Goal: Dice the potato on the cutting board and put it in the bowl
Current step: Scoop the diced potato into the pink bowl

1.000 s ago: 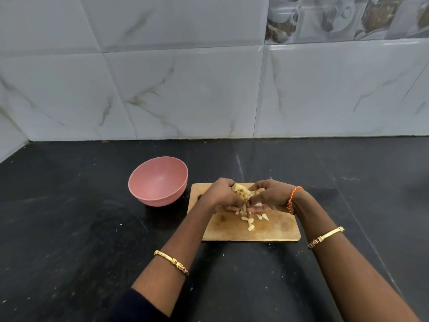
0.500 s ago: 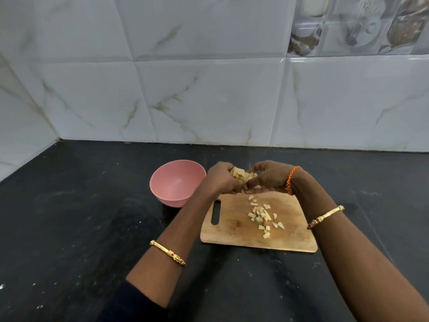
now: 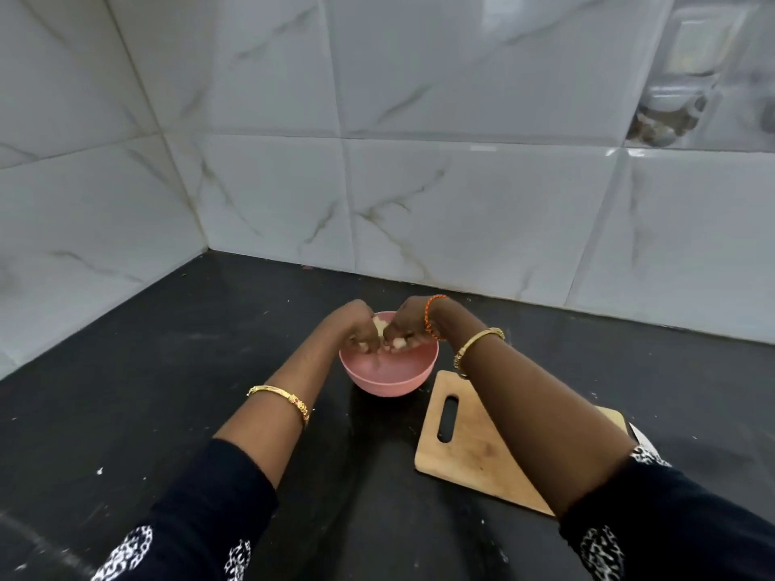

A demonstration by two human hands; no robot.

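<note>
Head view: a black countertop [image 3: 126,413] was seen under white marbled wall tiles [image 3: 461,211]. A wooden cutting board [image 3: 465,446] with a handle slot lay to the right of the cupped hands, partly covered by the right forearm. A pink bowl [image 3: 386,377] sat directly beneath the grip. The left hand [image 3: 356,327] and right hand [image 3: 409,325] were held together over it, loosely cupped around pale, small-cut potato pieces [image 3: 388,335], some visible between the fingers.
</note>
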